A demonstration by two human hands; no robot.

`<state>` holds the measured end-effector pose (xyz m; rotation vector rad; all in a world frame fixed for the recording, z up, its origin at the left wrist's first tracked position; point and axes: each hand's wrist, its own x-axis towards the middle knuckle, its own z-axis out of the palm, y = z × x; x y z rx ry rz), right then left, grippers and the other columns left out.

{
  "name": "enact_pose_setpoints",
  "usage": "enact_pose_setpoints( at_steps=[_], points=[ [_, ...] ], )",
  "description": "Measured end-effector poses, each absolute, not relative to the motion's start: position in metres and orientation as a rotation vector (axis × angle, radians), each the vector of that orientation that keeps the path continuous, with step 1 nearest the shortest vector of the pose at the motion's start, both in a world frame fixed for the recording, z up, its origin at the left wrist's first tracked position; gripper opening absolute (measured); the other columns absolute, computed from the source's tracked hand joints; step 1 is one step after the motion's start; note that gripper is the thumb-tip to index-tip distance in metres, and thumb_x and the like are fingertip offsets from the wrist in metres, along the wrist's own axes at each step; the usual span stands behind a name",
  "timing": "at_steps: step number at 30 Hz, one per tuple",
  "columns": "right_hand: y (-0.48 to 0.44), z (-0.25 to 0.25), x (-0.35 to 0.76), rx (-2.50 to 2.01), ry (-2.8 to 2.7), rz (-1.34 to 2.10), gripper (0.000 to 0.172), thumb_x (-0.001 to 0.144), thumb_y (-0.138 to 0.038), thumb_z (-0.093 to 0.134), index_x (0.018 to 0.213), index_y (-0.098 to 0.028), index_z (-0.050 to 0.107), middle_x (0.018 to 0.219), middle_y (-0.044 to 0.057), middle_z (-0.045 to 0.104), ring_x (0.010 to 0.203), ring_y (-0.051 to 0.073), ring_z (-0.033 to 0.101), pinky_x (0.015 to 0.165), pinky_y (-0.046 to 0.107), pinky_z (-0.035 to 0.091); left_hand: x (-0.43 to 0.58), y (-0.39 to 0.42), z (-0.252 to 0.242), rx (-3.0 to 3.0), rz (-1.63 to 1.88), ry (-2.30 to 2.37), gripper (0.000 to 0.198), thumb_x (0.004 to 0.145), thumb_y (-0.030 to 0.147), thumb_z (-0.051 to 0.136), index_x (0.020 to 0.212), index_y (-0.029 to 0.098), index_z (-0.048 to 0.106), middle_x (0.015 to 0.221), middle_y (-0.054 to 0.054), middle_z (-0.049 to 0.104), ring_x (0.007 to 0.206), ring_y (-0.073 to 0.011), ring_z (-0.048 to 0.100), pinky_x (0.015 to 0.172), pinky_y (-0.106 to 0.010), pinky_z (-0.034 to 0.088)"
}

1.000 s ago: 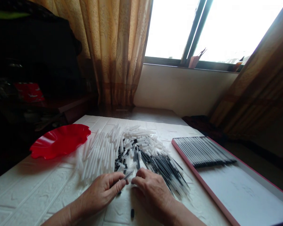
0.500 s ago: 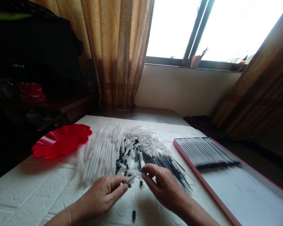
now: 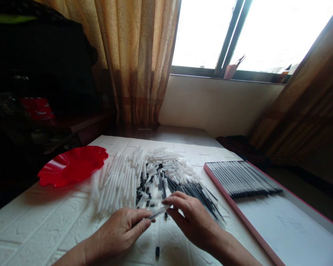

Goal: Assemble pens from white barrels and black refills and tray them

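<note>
My left hand pinches a slim pen between thumb and fingers, its far end pointing up and right. At that end my right hand grips a translucent pen cap with thumb and forefinger, and cap and pen look joined in one line; blur hides the exact fit. Just beyond lie white pen barrels, small black plugs, loose clear caps and thin black refills. One black plug lies alone near the front.
On the right stands a pink-edged tray with a row of black-ended pens across its far part. A red scalloped dish sits at the left of the white brick-patterned table. Behind are a curtain and a window.
The clear cap in my right hand has come to my left hand's pen and now covers its dark tip. My right fingers have shifted slightly left; my left hand has hardly moved.
</note>
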<state>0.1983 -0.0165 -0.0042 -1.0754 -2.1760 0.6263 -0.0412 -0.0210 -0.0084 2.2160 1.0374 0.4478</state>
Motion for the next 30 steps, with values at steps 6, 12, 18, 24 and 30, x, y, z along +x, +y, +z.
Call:
enact_pose_setpoints(
  at_steps=[6,12,18,24,30],
  points=[
    [-0.019,-0.007,0.197,-1.039,-2.232,0.691,0.025,0.088,-0.016,0.056,0.105,-0.019,0.075,0.087,0.008,0.071,0.074,0.019,0.067,0.067,0.027,0.049,-0.040,-0.024,-0.016,2.393,0.493,1.099,0.030,0.101,0.034,0.039,0.100,0.026,0.067,0.086,0.002,0.075,0.076,-0.0177,0.071,0.069,-0.021,0.049],
    [-0.019,-0.015,0.195,-1.060,-2.288,0.709,0.026,0.088,-0.016,0.059,0.109,-0.017,0.075,0.088,0.010,0.074,0.075,0.020,0.070,0.069,0.025,0.050,-0.038,-0.028,-0.026,2.638,0.458,1.129,0.025,0.101,0.027,0.039,0.090,0.023,0.061,0.080,0.001,0.073,0.072,-0.0176,0.072,0.062,-0.022,0.048],
    [-0.024,-0.012,0.190,-1.073,-2.458,0.526,0.023,0.093,-0.016,0.051,0.103,-0.018,0.072,0.085,0.008,0.070,0.070,0.017,0.065,0.063,0.023,0.045,-0.041,-0.028,-0.030,2.759,0.443,1.116,0.021,0.099,0.021,0.039,0.089,0.022,0.058,0.076,-0.001,0.072,0.066,-0.0208,0.072,0.056,-0.026,0.047],
    [-0.028,-0.013,0.187,-1.069,-2.591,0.386,0.018,0.091,-0.013,0.052,0.093,-0.017,0.069,0.079,0.006,0.067,0.064,0.015,0.059,0.058,0.023,0.038,-0.042,-0.029,-0.030,2.839,0.405,1.092,0.014,0.095,0.017,0.046,0.086,0.024,0.055,0.073,0.001,0.072,0.059,-0.0218,0.072,0.052,-0.028,0.046],
    [-0.027,-0.023,0.187,-1.000,-2.548,0.376,0.019,0.089,-0.011,0.050,0.093,-0.016,0.068,0.076,0.006,0.065,0.062,0.015,0.057,0.056,0.023,0.036,-0.043,-0.030,-0.031,2.864,0.380,1.072,0.013,0.093,0.015,0.048,0.085,0.023,0.055,0.072,0.003,0.071,0.058,-0.0205,0.071,0.049,-0.028,0.046]
  ],
)
